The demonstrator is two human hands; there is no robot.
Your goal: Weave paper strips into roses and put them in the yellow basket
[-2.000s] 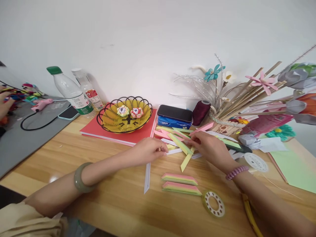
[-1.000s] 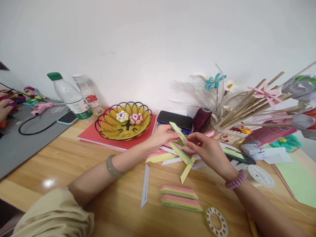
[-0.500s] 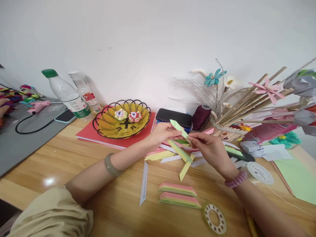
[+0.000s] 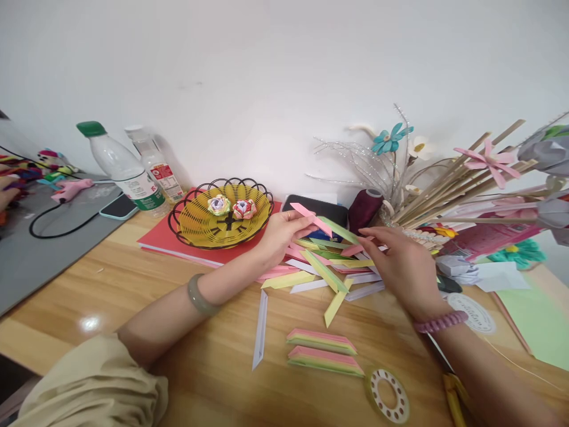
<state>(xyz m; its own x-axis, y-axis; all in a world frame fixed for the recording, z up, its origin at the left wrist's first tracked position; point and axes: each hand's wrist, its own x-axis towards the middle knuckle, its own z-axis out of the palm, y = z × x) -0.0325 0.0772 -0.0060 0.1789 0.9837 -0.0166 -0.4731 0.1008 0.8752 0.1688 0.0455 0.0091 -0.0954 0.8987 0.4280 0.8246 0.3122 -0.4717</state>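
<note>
My left hand (image 4: 284, 232) pinches a folded pink paper strip (image 4: 323, 226) above a pile of strips. My right hand (image 4: 395, 258) grips the right end of a light green paper strip (image 4: 344, 231), whose left part meets the pink one. Beneath both hands lie folded strips in yellow, white, pink and green, among them a yellow-green strip (image 4: 325, 271). Nearer the front are two pink and yellow-green folded bundles (image 4: 320, 341), one before the other. A lone white strip (image 4: 260, 330) lies to their left, and a roll of tape (image 4: 386, 396) to their right.
A yellow basket (image 4: 200, 228) holding two paper flowers stands on red sheets (image 4: 155, 240). Two bottles (image 4: 137, 188) are behind it on the left. A maroon thread spool (image 4: 365, 209), craft flowers (image 4: 489, 160) and a thread reel (image 4: 482, 317) are on the right.
The green piece between my hands now reaches further right, with a pink strip showing at my left fingers. My right hand has moved right, away from my left.
</note>
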